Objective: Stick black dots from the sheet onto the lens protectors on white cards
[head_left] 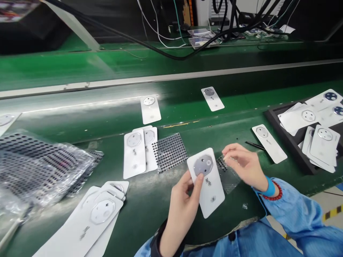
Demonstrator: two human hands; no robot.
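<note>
My left hand (184,207) grips a white phone back cover (214,191), its thumb on the front beside the grey camera plate. The cover is tilted, camera end up. To its right, my right hand (245,166) is closed in a pinch; whatever sits between the fingertips is too small to make out. Under the right hand lies a clear sheet with black dots (227,176), partly hidden by the cover and the hand. Left of the held cover, a second dotted sheet (171,152) lies flat, touching a pair of overlapping white covers (134,157).
Stacked covers (88,217) lie at front left, near a plastic bag of dotted sheets (43,167). Single covers lie on the green belt (182,103). At right are a loose cover (270,144), a black pen-like tool (254,145) and a black tray (289,150) holding several covers.
</note>
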